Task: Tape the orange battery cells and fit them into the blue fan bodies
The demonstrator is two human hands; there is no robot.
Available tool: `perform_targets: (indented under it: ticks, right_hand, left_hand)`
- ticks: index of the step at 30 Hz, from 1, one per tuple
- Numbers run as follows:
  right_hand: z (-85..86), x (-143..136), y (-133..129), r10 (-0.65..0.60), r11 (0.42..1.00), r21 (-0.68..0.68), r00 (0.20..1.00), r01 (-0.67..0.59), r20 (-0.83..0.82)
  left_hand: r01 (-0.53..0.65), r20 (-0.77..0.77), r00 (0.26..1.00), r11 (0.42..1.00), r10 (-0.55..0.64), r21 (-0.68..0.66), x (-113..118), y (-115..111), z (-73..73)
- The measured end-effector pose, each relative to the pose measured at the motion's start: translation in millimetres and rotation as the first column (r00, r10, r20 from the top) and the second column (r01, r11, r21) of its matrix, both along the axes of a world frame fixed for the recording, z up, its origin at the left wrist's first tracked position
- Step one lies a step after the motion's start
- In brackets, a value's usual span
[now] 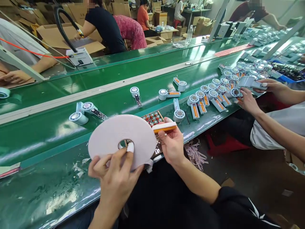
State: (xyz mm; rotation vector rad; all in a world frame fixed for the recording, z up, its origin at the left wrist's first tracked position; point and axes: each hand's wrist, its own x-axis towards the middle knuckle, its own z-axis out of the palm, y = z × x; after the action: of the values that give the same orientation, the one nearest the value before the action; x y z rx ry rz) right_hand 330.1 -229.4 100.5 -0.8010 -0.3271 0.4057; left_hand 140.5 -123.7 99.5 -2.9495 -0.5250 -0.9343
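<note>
My left hand (116, 178) grips a wide, flat roll of pale pinkish-white tape (102, 136), one white-wrapped fingertip at its core hole. A loose tape end (149, 165) hangs from the roll's lower right edge. Pinched in my right hand (173, 148) is an orange battery cell (166, 128) with a white strip along its top. The cell is close to the right rim of the roll. Behind both hands, partly hidden by the roll, sits a box (160, 116) of upright cells with round ends showing.
Light-blue fan-like units (179, 115) lie on the green conveyor (114, 95), many clustered at right. A co-worker's hands (250, 100) handle units there. Two units (78, 117) lie at left beyond the roll. Backing strips (196, 154) litter the floor.
</note>
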Motion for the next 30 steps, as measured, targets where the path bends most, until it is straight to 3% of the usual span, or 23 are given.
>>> perform_targets:
  ticks: [3, 5, 7, 8, 10, 13, 15, 18, 19, 21, 24, 26, 30]
  right_hand:
    - [15.5, 40.7, -18.2, 0.084, 0.996, 0.0, 0.996, -0.084, 0.022]
    - [32.0, 81.6, -37.2, -0.071, 0.994, 0.086, 0.993, 0.063, 0.097]
    - [44.1, 114.5, -54.5, -0.303, 0.941, 0.194, 0.945, 0.276, 0.124]
    - [46.5, 123.6, -61.1, -0.332, 0.933, 0.196, 0.933, 0.302, 0.137]
    - [42.0, 125.2, -70.6, -0.26, 0.962, 0.128, 0.952, 0.241, 0.162]
    - [19.2, 102.9, -80.3, -0.069, 0.997, -0.033, 0.989, 0.074, 0.134]
    - [2.7, 89.0, -89.4, -0.022, 0.993, -0.118, 0.996, 0.033, 0.087]
    - [-12.9, 84.8, -113.1, -0.065, 0.976, -0.207, 0.997, 0.072, 0.042]
    - [-15.8, 87.5, -123.0, -0.109, 0.965, -0.236, 0.993, 0.114, 0.032]
    - [-20.2, 96.1, -142.9, -0.221, 0.925, -0.314, 0.975, 0.215, 0.016]
    - [-26.7, 106.8, -163.7, -0.358, 0.827, -0.463, 0.934, 0.318, 0.003]
    - [-30.9, 108.2, -167.6, -0.395, 0.775, -0.542, 0.919, 0.326, -0.012]
    - [-34.6, 105.7, -156.3, -0.415, 0.755, -0.574, 0.908, 0.315, -0.047]
  left_hand:
    - [0.048, -0.056, 0.997, 0.999, -0.048, 0.009, -2.6, -5.1, -5.9]
    - [0.1, -0.132, 0.986, 0.995, -0.101, -0.014, -4.5, -1.2, 0.7]
    - [0.103, -0.21, 0.971, 0.991, -0.118, -0.081, -0.4, 10.9, 14.2]
    - [0.106, -0.238, 0.962, 0.985, -0.135, -0.133, 5.1, 20.1, 22.5]
    - [0.166, -0.277, 0.927, 0.939, -0.253, -0.301, 23.8, 44.1, 39.5]
    - [0.173, -0.227, 0.904, 0.793, -0.363, -0.584, 69.0, 89.1, 57.5]
    - [0.099, -0.206, 0.938, 0.787, -0.277, -0.61, 104.5, 122.6, 60.6]
    - [-0.097, -0.308, 0.951, 0.919, -0.028, -0.382, 145.6, 178.5, 53.6]
    - [-0.197, -0.353, 0.932, 0.936, 0.086, -0.292, 151.9, 198.1, 49.9]
    - [-0.407, -0.392, 0.863, 0.898, 0.317, -0.17, 150.6, 235.6, 43.1]
    - [-0.646, -0.426, 0.723, 0.752, 0.545, -0.134, 124.5, 278.5, 37.1]
    - [-0.709, -0.505, 0.653, 0.691, 0.565, -0.144, 102.4, 296.4, 35.8]
    - [-0.662, -0.629, 0.646, 0.728, 0.432, -0.179, 66.9, 312.6, 38.7]
